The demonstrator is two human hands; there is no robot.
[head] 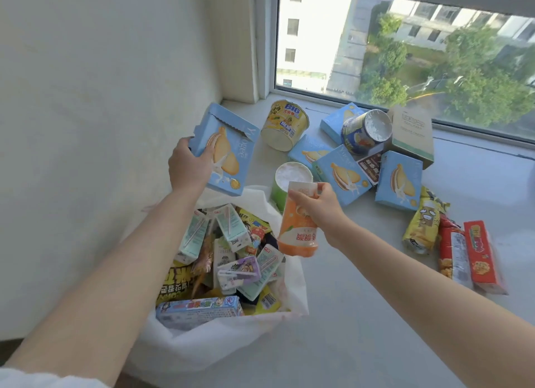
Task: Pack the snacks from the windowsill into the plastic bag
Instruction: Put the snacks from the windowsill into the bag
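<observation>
Left hand (pixel 188 167) at 10 o'clock of frame centre: fingers (pixel 207 153) curled round the lower corner of a pale blue biscuit box (pixel 228 153), thumb on the printed face; the box is held tilted in the air, clear of the windowsill (pixel 362 286), over the far rim of the plastic bag (pixel 202 338). Right hand (pixel 321 205) near centre: fingers closed round the upper part of an orange bottle (pixel 298 225), white cap end up, the base hanging over the bag's rim at its 2 o'clock side. The bag is white and wide open, standing at 7 o'clock on the sill against the wall (pixel 101 83). It is heaped with small drink cartons (pixel 194 237) with straws, a purple packet (pixel 240 271), a yellow-and-black packet (pixel 173 283) and a light blue box (pixel 199 309) across the near edge. Still on the sill: a green cup (pixel 289 179) just behind the bottle; a yellow noodle cup (pixel 285 124) on its side at 12 o'clock; a blue-and-white cup (pixel 364 132) on its side at 1 o'clock, resting on more blue biscuit boxes (pixel 341 174); a brown paper box (pixel 411 132) leaning behind them. At 3 o'clock lie a yellow snack bag (pixel 422 222) and red packets (pixel 480 254), side by side. The window (pixel 405 46) runs along the far edge.
</observation>
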